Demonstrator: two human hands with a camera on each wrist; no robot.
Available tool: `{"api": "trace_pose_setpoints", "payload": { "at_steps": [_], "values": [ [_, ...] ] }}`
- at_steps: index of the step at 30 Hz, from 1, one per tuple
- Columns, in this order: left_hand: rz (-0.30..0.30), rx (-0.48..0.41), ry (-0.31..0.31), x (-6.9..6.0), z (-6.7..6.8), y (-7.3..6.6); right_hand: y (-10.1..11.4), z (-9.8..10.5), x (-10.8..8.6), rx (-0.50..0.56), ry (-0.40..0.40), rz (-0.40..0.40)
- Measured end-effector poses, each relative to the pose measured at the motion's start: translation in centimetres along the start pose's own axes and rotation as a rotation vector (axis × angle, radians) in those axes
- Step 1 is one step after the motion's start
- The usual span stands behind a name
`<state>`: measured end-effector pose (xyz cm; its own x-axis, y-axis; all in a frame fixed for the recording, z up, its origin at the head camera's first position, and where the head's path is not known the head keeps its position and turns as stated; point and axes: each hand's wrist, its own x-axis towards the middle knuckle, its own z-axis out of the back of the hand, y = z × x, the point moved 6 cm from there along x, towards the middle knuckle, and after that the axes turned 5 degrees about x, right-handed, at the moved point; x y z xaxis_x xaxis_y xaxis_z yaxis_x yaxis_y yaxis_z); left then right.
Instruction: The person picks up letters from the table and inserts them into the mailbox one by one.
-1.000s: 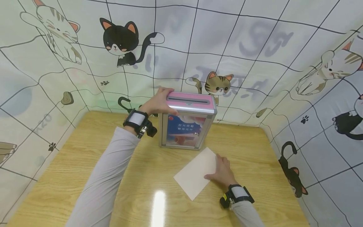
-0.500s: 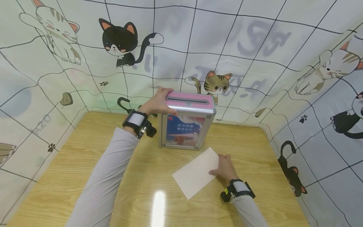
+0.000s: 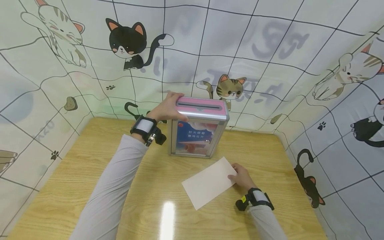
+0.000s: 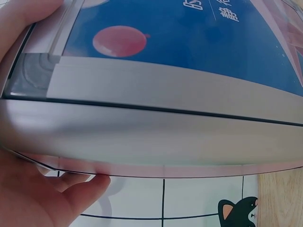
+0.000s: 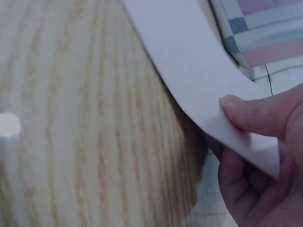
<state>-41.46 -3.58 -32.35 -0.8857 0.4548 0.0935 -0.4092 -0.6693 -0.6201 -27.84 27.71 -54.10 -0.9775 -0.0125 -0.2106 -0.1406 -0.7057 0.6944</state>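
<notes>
In the head view a letter box (image 3: 196,136) stands upright at the back of the table, its pink top cut by a long slot (image 3: 199,106). My left hand (image 3: 168,108) grips its upper left end, thumb in front and fingers behind; the left wrist view shows the box's silver edge (image 4: 151,127) up close. In front of the box my right hand (image 3: 242,176) pinches the right end of a plain, cream-white, envelope-like paper (image 3: 207,183). The right wrist view has my thumb on top of this paper (image 5: 180,52), with fingers beneath, and the sheet bends slightly.
The wooden table (image 3: 150,186) carries a bright light reflection near its front. Behind it and on both sides hangs a wall covering (image 3: 186,46) with cat drawings and grid lines. A small lock (image 3: 207,141) sits on the box's front panel.
My right hand has slid right along the paper to its end and now pinches it there. The paper has turned a little, its right corner swinging rightward. Left hand and box stay put.
</notes>
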Motion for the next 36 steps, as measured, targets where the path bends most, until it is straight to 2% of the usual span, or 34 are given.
{"api": "trace_pose_setpoints", "payload": {
  "at_steps": [9, 13, 29, 32, 36],
  "values": [
    [0.011, 0.022, 0.002, 0.0, 0.0, -0.2, -1.9, -0.4, 0.3, 0.347, 0.108, -0.066],
    [0.016, 0.023, 0.002, 0.0, 0.1, -0.3, -2.2, -0.5, 0.1, 0.435, 0.128, -0.069],
    [0.028, 0.017, -0.007, 0.3, 0.1, -0.1, -2.5, 0.3, 0.3, 0.472, 0.134, -0.092],
    [0.031, 0.014, -0.002, 0.3, 0.1, -0.2, -2.5, 0.6, 0.4, 0.458, 0.128, -0.077],
    [0.031, 0.01, 0.0, 0.3, 0.1, -0.1, -2.3, 0.9, 0.4, 0.488, 0.123, -0.04]
  ]
}}
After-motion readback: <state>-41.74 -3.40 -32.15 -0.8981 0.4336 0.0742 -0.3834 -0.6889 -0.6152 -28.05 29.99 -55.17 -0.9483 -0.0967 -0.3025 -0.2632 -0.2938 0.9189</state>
